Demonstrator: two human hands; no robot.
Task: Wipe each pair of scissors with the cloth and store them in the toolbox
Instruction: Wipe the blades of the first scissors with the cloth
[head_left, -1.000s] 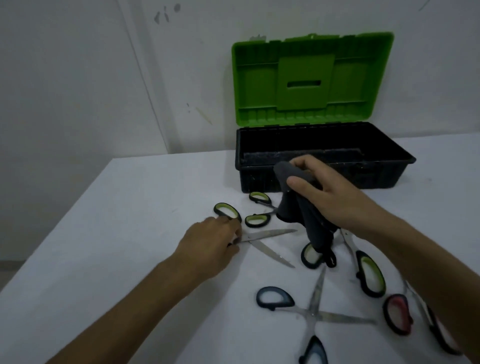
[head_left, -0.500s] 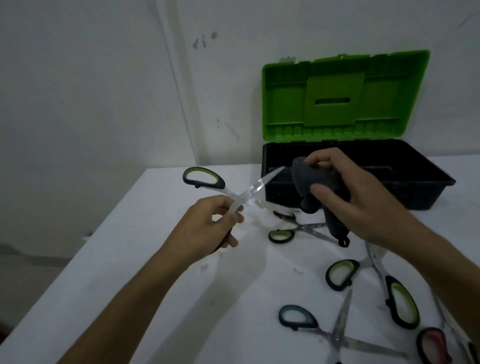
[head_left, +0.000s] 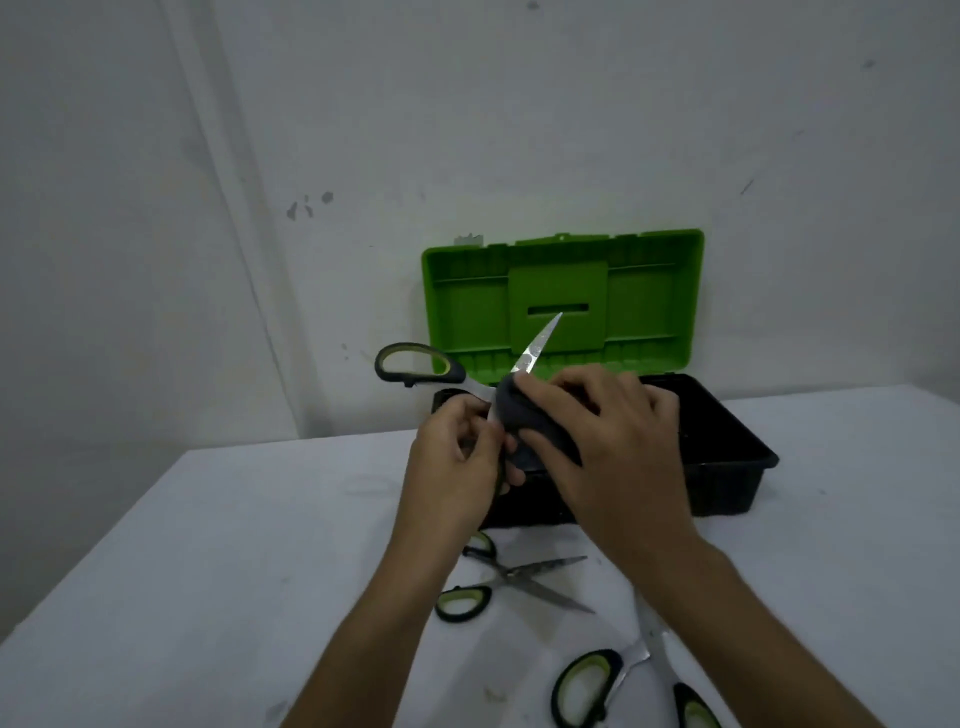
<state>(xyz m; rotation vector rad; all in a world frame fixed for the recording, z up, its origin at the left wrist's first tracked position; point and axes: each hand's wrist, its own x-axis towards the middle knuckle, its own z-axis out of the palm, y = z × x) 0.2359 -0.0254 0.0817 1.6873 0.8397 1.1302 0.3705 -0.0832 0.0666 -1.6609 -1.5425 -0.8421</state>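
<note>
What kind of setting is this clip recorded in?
Probably a bare indoor room set up for a tabletop task rather than a real workshop: a plain white table against scuffed white walls, holding only an open green-lidded toolbox and loose scissors.

The light is dim and flat with a cool grey-green cast — no clear source shows. Soft shadows lie under the forearms on the white table (head_left: 208, 545). Faint glare catches the raised steel scissor blade (head_left: 540, 343). Wide-angle bending curves the wall lines at the left edge — detail is soft and noisy throughout.
</note>
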